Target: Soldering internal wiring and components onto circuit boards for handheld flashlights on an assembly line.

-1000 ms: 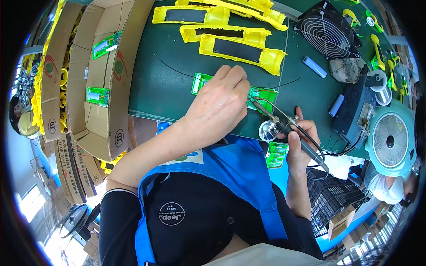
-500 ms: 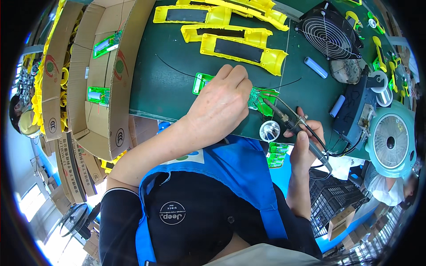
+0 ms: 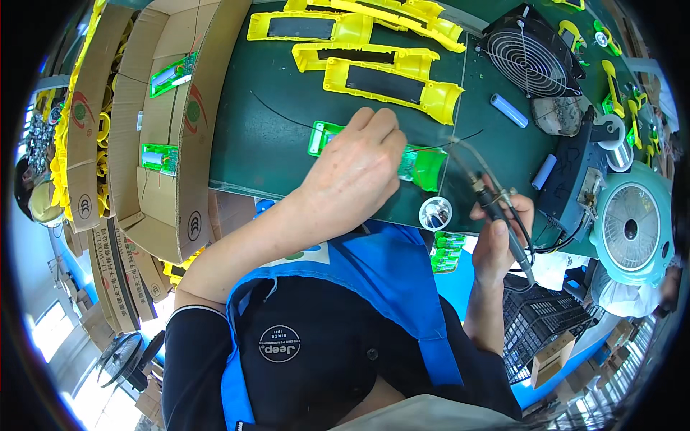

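My left hand (image 3: 359,161) is closed over a green plastic housing (image 3: 424,167), whose two ends stick out on either side of it; my fingertips and the housing's middle are hidden. A thin black wire (image 3: 284,115) trails out to the left, and another runs out to the right. My right hand (image 3: 499,233) grips a soldering iron (image 3: 503,219) with a thin curved feed tube alongside. Its blurred tip is just right of the housing, apart from it. A small silver reflector cup (image 3: 435,213) lies at the bench edge below the housing.
Yellow plastic shells (image 3: 392,82) lie on the green bench (image 3: 251,154). A cardboard box (image 3: 198,136) with green housings stands left. At right are a black fan (image 3: 528,54), blue cylindrical cells (image 3: 509,110), a soldering station (image 3: 571,172), a solder spool (image 3: 617,147) and a turquoise fan (image 3: 632,226).
The soldering iron has drawn back to the right, off the circuit board. The housing's right end has tilted, so its green shell shows where the board and wires were visible. My left hand has barely moved.
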`<state>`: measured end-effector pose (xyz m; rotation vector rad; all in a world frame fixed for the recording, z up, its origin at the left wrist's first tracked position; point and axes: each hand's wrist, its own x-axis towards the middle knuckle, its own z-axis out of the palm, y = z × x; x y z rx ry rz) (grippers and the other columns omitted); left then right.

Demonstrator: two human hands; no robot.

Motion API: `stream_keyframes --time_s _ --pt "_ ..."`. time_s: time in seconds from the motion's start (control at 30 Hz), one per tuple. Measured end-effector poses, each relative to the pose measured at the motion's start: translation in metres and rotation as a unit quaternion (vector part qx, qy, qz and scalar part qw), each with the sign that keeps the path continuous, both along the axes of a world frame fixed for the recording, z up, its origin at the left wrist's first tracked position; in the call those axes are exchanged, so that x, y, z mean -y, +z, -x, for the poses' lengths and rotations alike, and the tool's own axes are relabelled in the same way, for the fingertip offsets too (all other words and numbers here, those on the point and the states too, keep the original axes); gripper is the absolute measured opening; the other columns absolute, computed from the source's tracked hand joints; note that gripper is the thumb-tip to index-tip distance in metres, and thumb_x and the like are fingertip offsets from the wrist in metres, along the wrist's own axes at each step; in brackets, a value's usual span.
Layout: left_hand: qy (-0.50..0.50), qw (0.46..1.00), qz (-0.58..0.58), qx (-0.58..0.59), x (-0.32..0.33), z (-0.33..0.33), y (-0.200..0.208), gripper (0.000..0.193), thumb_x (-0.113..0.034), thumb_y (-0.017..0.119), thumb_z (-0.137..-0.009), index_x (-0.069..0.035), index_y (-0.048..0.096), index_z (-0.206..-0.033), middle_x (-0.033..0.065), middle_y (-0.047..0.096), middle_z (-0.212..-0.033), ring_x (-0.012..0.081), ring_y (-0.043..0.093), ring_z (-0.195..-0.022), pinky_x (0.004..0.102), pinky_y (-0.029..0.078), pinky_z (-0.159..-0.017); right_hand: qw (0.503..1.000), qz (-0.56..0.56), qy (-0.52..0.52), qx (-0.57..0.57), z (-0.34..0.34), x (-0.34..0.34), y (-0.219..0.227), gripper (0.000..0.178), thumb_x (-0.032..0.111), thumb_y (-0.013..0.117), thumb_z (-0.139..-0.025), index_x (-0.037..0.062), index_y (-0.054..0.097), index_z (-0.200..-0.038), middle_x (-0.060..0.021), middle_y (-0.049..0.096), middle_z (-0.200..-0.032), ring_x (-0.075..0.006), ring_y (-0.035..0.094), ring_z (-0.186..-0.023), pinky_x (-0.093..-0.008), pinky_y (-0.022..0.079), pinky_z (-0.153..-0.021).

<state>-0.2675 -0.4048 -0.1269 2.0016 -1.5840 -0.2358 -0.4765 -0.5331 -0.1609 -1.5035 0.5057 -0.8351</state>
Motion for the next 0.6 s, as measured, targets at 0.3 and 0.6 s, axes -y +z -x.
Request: stream_keyframes --time_s 0.3,0.6 --pt "-0.050 0.956 -0.025 -0.288 0.023 -0.030 0.002 0.020 -0.012 0.067 -0.080 0.000 0.060 -0.094 0.0080 0.062 -0.080 0.0148 0.055 -0.061 0.0283 0.045 -0.057 0.995 0.091 -0.002 0.044 -0.041 0.018 0.030 0.040 0.028 0.062 -0.090 0.0037 0.038 -0.110 -0.0193 0.063 -0.088 -0.0269 0.066 -0.077 -0.0431 0.052 -0.080" --pt "0.075 0.917 0.029 -0.390 -0.007 -0.027 0.011 0.005 -0.003 0.064 -0.081 -0.001 0.062 -0.085 -0.0046 0.052 -0.065 -0.0006 0.038 -0.055 0.0182 0.031 -0.048 0.928 0.333 0.160 0.040 -0.102 0.041 0.014 0.034 0.022 0.067 -0.086 0.0071 0.048 -0.110 -0.0142 0.065 -0.098 -0.0256 0.061 -0.094 -0.0365 0.047 -0.081"
